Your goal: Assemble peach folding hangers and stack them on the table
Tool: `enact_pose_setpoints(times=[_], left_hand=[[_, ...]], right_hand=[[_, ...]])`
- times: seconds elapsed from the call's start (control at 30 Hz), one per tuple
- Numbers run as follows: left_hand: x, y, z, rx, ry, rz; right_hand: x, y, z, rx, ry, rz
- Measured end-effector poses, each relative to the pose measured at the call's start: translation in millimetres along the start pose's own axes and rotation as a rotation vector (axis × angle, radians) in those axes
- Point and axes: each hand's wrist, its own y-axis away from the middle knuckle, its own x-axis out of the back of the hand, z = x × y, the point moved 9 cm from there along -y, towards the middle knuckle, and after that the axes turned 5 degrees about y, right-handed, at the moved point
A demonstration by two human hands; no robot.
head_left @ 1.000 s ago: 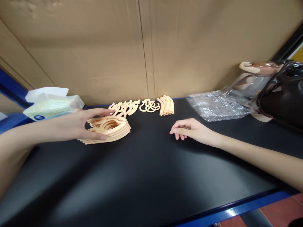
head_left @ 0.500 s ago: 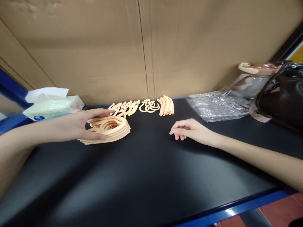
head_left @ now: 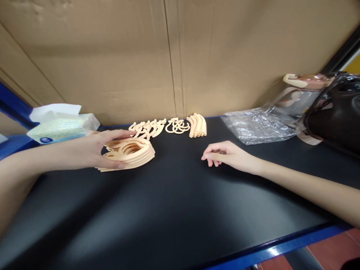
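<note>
My left hand [head_left: 104,148] reaches over a stack of beige looped plastic frames [head_left: 140,157] on the black table, thumb along the near side and fingers across the far side. It is closed around the stack's left part and hides some of it. The frames lie flat, one on top of another. Off to the right, my right hand [head_left: 222,154] rests at the tabletop with its fingers loosely curled and the thumb against the index finger. Nothing shows in it. Behind the stack lie several beige curved hook-like pieces [head_left: 153,127], beige ring-shaped pieces [head_left: 177,126] and short bent beige tubes [head_left: 198,125].
A tissue pack [head_left: 62,125] sits at the back left. On the right are a crumpled clear plastic bag [head_left: 253,125], a bottle [head_left: 300,95] and a dark bag [head_left: 334,116]. Cardboard [head_left: 126,63] stands along the back; a blue edge [head_left: 275,249] borders the table's front.
My left hand has shifted very slightly on the stack. My right hand and the loose pieces stay where they were.
</note>
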Motion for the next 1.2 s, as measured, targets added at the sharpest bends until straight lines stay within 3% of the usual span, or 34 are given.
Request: enact_pose_setpoints(times=[1.2], left_hand=[[-5.6,1.8,1.0,0.034,-0.118,-0.07]], right_hand=[[-0.9,2.0,-2.2,0.01,-0.002,-0.027]])
